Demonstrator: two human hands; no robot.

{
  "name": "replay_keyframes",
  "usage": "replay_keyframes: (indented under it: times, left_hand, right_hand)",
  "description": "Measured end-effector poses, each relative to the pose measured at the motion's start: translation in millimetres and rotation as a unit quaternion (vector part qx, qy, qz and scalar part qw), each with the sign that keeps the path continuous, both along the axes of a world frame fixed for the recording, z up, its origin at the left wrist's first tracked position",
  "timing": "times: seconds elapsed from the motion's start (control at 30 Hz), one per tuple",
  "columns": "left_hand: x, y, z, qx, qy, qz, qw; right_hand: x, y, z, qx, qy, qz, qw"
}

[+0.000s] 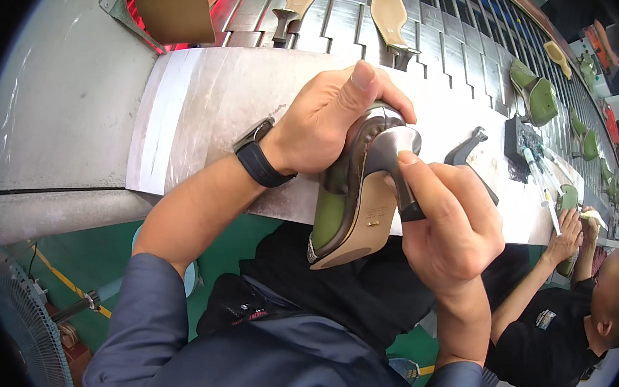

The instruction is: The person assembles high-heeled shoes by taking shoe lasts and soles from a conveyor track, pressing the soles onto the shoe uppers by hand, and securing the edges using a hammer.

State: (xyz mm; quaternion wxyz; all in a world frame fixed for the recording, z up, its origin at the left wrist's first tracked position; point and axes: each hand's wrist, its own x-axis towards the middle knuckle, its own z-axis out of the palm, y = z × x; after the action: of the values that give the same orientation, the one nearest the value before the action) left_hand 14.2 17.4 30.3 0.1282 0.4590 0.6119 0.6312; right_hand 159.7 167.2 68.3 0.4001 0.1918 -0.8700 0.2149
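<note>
A green high-heeled shoe [330,221] is held over the near edge of the worktable, its tan sole turned up toward me and its toe pointing down. My left hand [323,114] is closed round the back part of the shoe, thumb raised. With thumb and fingers my right hand [452,223] grips the shiny grey heel [389,152], whose wide end lies against the shoe's back. Whether heel and shoe are fastened together I cannot tell. On the table beyond my right hand lies a dark grey piece with a rounded end [478,136], partly hidden.
Behind the worktable [222,106] runs a slatted metal conveyor [345,22] carrying tan-soled shoes [389,18] and green shoes [542,99]. Several syringes [536,175] lean by a black box [521,137]. At right a co-worker [554,322] handles a green shoe. A grey panel [70,94] stands left.
</note>
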Motion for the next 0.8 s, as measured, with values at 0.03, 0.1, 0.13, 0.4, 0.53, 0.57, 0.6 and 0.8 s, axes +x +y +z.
replay_keyframes:
  times: [0.03,0.1,0.13,0.4,0.53,0.57,0.6,0.8]
  left_hand:
    - [-2,0,-3,0.005,-0.004,-0.005,1.000]
    - [-2,-2,-5,0.008,-0.015,-0.005,1.000]
    - [-3,-1,-5,0.007,-0.016,-0.004,1.000]
    - [-2,-3,0,0.012,0.000,-0.002,1.000]
    - [-3,-5,-4,0.012,0.015,0.006,1.000]
    - [-4,-6,-7,0.028,0.035,0.004,0.999]
    - [-5,-7,-8,0.044,0.054,0.002,0.998]
    - [-11,4,-11,-0.012,-0.113,-0.014,0.993]
  right_hand:
    - [-3,-1,0,0.000,0.000,0.001,1.000]
    - [-7,-2,-2,0.007,-0.007,0.014,1.000]
    - [-9,-2,-3,0.006,-0.007,0.015,1.000]
    - [-15,-5,-4,0.010,-0.003,0.018,1.000]
    - [-16,-8,-4,0.004,-0.006,0.020,1.000]
    - [-16,-9,-4,0.004,-0.011,0.015,1.000]
    - [-16,-9,-5,0.005,-0.017,0.010,1.000]
    - [-31,10,-15,-0.059,-0.069,-0.032,0.995]
